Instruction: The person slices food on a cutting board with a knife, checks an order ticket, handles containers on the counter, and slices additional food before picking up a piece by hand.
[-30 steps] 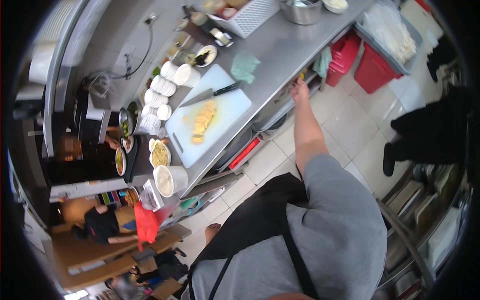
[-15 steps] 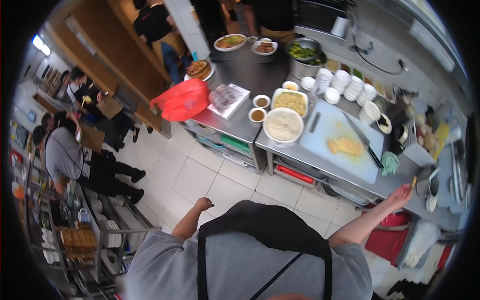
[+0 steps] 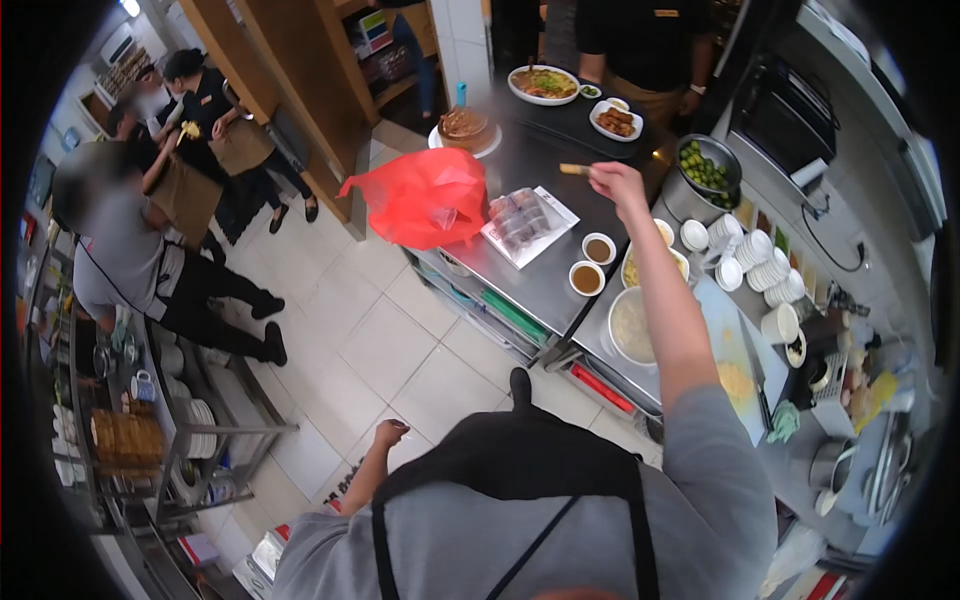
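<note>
My right hand (image 3: 618,185) is stretched out over the steel counter, pinching a short tan stick-like piece (image 3: 574,169) whose kind I cannot make out. Below and left of it are a white box with clear-wrapped items (image 3: 520,218) and two cups of brown sauce (image 3: 587,278). Farther back stand an oval plate of food (image 3: 543,84) and a white dish of browned pieces (image 3: 616,121). My right forearm partly covers a tub of yellow food (image 3: 632,272) and a round tub of pale contents (image 3: 630,330). My left hand (image 3: 390,431) hangs above the floor, fingers curled, apparently holding nothing.
A red plastic bag (image 3: 420,198) lies at the counter's left edge. On the right are a cutting board (image 3: 725,315) with a knife (image 3: 764,400) and stacked white cups (image 3: 770,262). One person (image 3: 640,40) stands behind the counter; others (image 3: 130,235) stand at left, near a steel rack (image 3: 235,432).
My right hand has swung from the right end of the worktop to above the left counter, carrying the tan piece. The view has turned and shifted; my left hand stays low.
</note>
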The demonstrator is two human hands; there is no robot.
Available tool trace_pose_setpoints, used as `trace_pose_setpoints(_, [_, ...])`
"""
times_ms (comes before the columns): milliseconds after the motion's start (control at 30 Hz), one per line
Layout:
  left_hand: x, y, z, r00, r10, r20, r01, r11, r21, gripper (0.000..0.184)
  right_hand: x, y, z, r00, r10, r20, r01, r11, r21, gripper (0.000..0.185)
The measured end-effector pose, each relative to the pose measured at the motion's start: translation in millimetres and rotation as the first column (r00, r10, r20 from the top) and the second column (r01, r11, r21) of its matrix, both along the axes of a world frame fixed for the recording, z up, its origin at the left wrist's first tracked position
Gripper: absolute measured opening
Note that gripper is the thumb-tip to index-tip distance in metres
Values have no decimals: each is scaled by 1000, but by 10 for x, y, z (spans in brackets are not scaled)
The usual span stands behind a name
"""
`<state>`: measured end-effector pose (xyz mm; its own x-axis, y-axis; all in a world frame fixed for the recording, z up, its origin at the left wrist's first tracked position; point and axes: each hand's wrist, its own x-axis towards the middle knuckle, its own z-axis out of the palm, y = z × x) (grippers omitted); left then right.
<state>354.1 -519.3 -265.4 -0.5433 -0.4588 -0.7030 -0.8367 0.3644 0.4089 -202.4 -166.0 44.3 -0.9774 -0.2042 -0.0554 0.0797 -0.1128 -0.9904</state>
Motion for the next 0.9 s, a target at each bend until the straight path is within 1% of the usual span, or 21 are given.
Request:
trace_pose_setpoints(67, [125, -8, 17, 993, 95, -68, -95, 995, 8, 31, -588, -378, -374, 996, -21, 86, 13, 996, 93, 12])
trace_pose_setpoints(100, [357, -56, -127, 976, -71, -206, 59, 996, -62, 30, -817, -565, -481, 987, -61, 150, 47, 994, 97, 10])
trace_pose_setpoints(167, [478, 94, 56, 978, -50, -201, 28, 993, -113, 29, -1181, -890, -657, 960, -127, 250, 104, 989, 101, 8])
trace_pose_setpoints(200, [503, 252, 283, 987, 145, -72, -152, 984, -93, 28, -1338, -1038, -767, 960, -113, 257, 91, 991, 97, 8])
trace_pose_setpoints(267, [630, 366, 420, 987, 162, 12, -159, 978, -134, 27, -1635, -1342, -985, 911, -197, 363, 204, 979, 19, 10])
trace_pose_setpoints(300, [624, 443, 518, 984, 179, 19, -175, 975, -138, 27, -1760, -1468, -1072, 894, -192, 405, 190, 981, 45, 12])
trace_pose_setpoints(333, [604, 541, 670, 934, 346, 85, -334, 934, -125, 26, -1871, -1588, -1178, 894, -175, 412, 173, 984, 42, 12])
trace_pose_setpoints(367, [529, 662, 906, 851, 505, 141, -490, 862, -133, 25, -1960, -1709, -1293, 855, -248, 456, 235, 968, 86, 13])
trace_pose_setpoints(400, [640, 665, 826, 881, 460, 109, -445, 885, -139, 25, -2030, -1820, -1372, 807, -321, 495, 294, 946, 133, 13])
trace_pose_setpoints(433, [814, 651, 674, 905, 419, 80, -406, 903, -140, 25, -2081, -1905, -1428, 808, -309, 502, 282, 950, 130, 13])
trace_pose_setpoints(500, [1278, 656, 250, 993, 113, -42, -119, 973, -199, 24, -2133, -2030, -1529, 729, -344, 591, 344, 932, 118, 12])
trace_pose_setpoints(533, [1330, 699, 241, 994, -57, -92, 31, 965, -261, 24, -2161, -2095, -1586, 728, -340, 595, 339, 933, 118, 12])
trace_pose_setpoints(567, [1339, 745, 255, 987, 144, -70, -155, 969, -194, 25, -2183, -2156, -1643, 752, -316, 579, 316, 943, 104, 11])
trace_pose_setpoints(600, [1351, 788, 264, 941, 337, -34, -338, 932, -132, 26, -2192, -2195, -1683, 773, -293, 562, 293, 952, 92, 10])
trace_pose_setpoints(633, [1355, 814, 266, 941, 337, -31, -338, 932, -130, 26, -2183, -2208, -1687, 772, -293, 564, 292, 952, 95, 10])
trace_pose_setpoints(700, [1347, 816, 268, 843, 534, 71, -526, 844, -103, 28, -2131, -2197, -1689, 800, -124, 588, 132, 991, 30, 16])
trace_pose_setpoints(733, [1334, 790, 257, 843, 533, 75, -525, 845, -101, 28, -2082, -2172, -1623, 798, -127, 589, 133, 991, 34, 16])
trace_pose_setpoints(800, [1277, 731, 215, 801, 597, 44, -598, 802, 12, 29, -2003, -2131, -1480, 780, -32, 625, 68, 997, -34, 29])
trace_pose_setpoints(833, [1205, 735, 282, 790, 610, 56, -609, 792, -44, 29, -1987, -2149, -1512, 781, -31, 624, 63, 998, -30, 29])
trace_pose_setpoints(867, [1134, 740, 345, 777, 625, 66, -619, 779, -99, 28, -1976, -2181, -1600, 750, 54, 659, -4, 997, -77, 33])
trace_pose_setpoints(900, [903, 777, 593, 763, 642, 76, -627, 764, -152, 28, -1970, -2219, -1684, 712, 139, 689, -69, 989, -128, 37])
